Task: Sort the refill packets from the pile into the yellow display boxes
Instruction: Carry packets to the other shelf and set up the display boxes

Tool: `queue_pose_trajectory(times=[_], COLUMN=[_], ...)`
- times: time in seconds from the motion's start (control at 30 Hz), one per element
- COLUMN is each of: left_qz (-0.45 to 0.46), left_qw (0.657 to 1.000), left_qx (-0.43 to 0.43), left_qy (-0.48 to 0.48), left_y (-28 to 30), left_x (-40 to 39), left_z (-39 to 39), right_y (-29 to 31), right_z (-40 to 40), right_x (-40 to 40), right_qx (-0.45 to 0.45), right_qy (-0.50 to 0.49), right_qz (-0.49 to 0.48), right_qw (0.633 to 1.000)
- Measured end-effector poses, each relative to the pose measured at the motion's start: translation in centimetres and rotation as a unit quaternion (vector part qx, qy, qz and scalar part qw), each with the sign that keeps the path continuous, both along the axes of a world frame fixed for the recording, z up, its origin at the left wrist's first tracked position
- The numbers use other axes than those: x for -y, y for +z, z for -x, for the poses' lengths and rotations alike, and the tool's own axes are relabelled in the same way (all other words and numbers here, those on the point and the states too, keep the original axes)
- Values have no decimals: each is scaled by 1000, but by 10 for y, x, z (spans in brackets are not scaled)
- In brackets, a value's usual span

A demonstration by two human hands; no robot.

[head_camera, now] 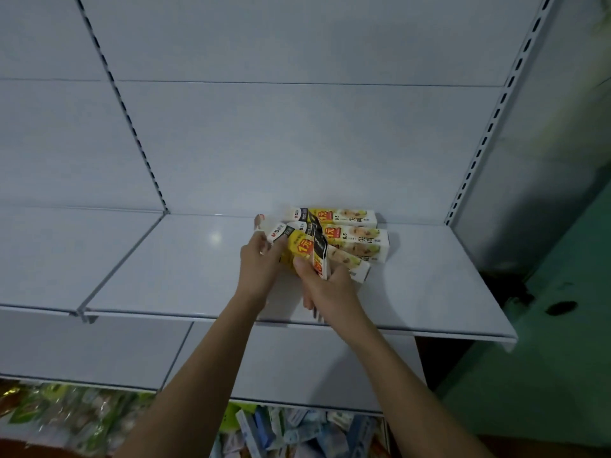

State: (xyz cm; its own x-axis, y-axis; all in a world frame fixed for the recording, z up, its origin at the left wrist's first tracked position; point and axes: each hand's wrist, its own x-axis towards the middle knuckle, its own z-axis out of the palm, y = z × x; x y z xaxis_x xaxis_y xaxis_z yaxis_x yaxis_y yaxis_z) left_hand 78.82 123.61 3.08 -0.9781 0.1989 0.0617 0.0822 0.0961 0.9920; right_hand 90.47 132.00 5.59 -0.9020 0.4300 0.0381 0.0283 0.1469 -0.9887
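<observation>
Refill packets (350,238) lie fanned at the shelf's (165,259) far right; the left hand (259,264) and right hand (325,282) each pinch one. No yellow box shows, so sorting seems barely begun.

The display boxes (350,233) were yellow and white with black panels, a red-orange price badge and some pale green and brown artwork. Shelf (165,259) and back panel (297,143) were plain pale grey-white, and the uprights (489,127) were white with rows of black slots. Wall (562,342) off to the side was green with dark blotches. The packets (281,431) piled below looked mostly light blue and white, some green.
</observation>
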Motion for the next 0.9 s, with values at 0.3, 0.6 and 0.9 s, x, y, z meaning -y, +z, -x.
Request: queue_pose_trajectory(times=[0.3, 0.6, 0.9], left_qz=[-70, 3, -7], left_qw=[969, 935, 939], left_qx=[-236, -337, -304], left_qy=[-4, -112, -163], left_y=[51, 51, 57], left_x=[9, 13, 9], left_z=[10, -3, -18], right_y=[56, 113, 139], right_z=[3, 5, 12], right_x=[-7, -20, -21], right_qx=[-136, -217, -290], right_qy=[40, -111, -106], right_qz=[62, -12, 6], right_qw=[988, 970, 951])
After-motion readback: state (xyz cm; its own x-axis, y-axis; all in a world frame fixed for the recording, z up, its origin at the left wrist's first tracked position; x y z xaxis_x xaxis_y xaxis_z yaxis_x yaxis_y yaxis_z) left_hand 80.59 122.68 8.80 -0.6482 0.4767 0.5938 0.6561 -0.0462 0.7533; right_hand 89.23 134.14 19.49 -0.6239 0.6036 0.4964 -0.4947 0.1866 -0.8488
